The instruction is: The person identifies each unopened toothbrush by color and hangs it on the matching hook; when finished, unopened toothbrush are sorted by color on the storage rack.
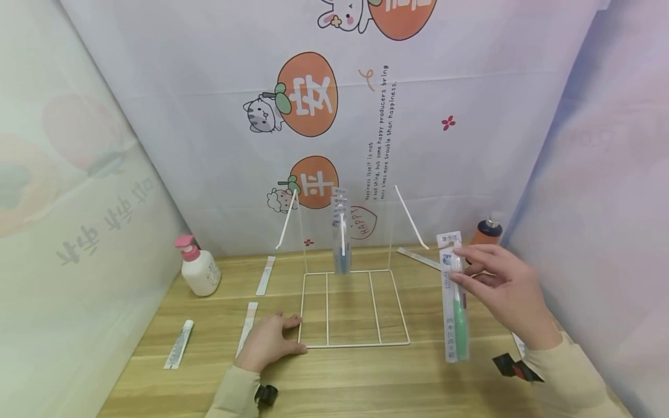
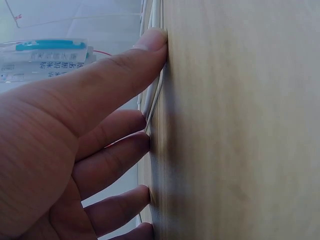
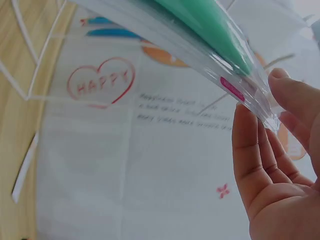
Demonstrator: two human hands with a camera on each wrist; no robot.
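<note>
My right hand (image 1: 504, 284) pinches the upper part of a packaged toothbrush (image 1: 460, 328) with a green handle. The clear pack hangs upright in the air, right of a white wire rack (image 1: 355, 346). In the right wrist view, thumb and fingertips hold the pack's plastic edge (image 3: 220, 75). My left hand (image 1: 272, 341) rests at the rack's front left corner, thumb and fingertips touching the wire (image 2: 154, 95) and the wooden tabletop (image 2: 225, 125). Several packaged toothbrushes (image 1: 342, 232) hang on the rack's middle prong; a blue handle shows. Its left prong (image 1: 287, 219) and right prong (image 1: 411, 217) are bare.
A white pump bottle (image 1: 201, 276) with a pink top and a small tube (image 1: 179, 345) stand and lie at left. Flat strips (image 1: 266, 276) lie on the table. An orange bottle (image 1: 486, 233) is behind my right hand. Printed cloth (image 1: 209, 145) encloses the table.
</note>
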